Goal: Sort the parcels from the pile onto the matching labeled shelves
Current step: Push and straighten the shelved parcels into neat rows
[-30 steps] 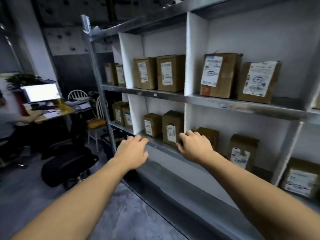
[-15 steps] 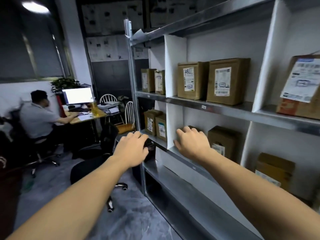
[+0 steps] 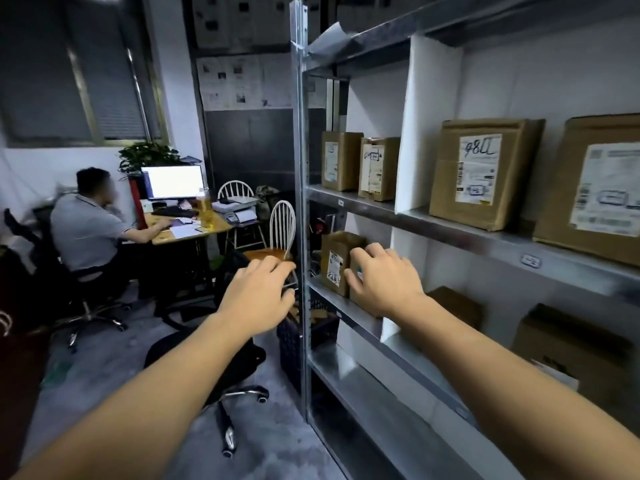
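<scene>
Largely hidden behind right hand [image 3: 384,285], fingers [image 3: 381,253] curled: one brown parcel [image 3: 354,301].

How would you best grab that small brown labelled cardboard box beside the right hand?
Probably from the open front, over the top of the small brown cardboard box, pinching its back against its labelled face. It stands upright with space above; another brown box crowds its right side.

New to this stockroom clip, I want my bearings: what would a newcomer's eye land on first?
The left hand and right hand reach forward mid-frame, the right in front of small parcels on a lower shelf. Brown labelled parcels line the metal shelving at right. Far left, a bright monitor glows before a seated person.
</scene>
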Available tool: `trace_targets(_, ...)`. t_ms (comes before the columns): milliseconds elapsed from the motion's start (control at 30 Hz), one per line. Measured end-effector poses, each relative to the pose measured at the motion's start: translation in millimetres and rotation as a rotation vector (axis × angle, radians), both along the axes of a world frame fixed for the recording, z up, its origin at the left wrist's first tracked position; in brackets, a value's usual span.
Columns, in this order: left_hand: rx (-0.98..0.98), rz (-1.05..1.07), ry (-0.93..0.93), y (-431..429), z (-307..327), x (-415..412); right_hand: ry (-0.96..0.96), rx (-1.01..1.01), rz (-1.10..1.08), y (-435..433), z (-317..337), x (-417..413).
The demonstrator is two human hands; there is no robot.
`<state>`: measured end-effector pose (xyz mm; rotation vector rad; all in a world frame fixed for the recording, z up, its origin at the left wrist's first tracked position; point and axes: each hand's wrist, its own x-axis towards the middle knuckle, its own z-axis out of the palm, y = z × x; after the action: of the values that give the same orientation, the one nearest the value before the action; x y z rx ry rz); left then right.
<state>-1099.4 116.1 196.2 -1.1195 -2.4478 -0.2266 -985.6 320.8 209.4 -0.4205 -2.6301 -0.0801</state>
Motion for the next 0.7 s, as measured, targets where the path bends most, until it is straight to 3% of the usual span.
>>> trace_targets(300,0.08,-0.141,0.039,53.8,16.4,-170.3,0.063,-0.009,-0.105,31.5,21.8,-141.3)
trace_targets(500,0.114,-0.277,0.13,107.3,47.6,-256.0,0.182,0.075,-0.224,64.3,56.9,-198.5)
trace_targets(700,0.122,-0.404,0.101,174.8,60.0,-305.1,0.13,0.082,-0.306,95.3,69.1,-236.4)
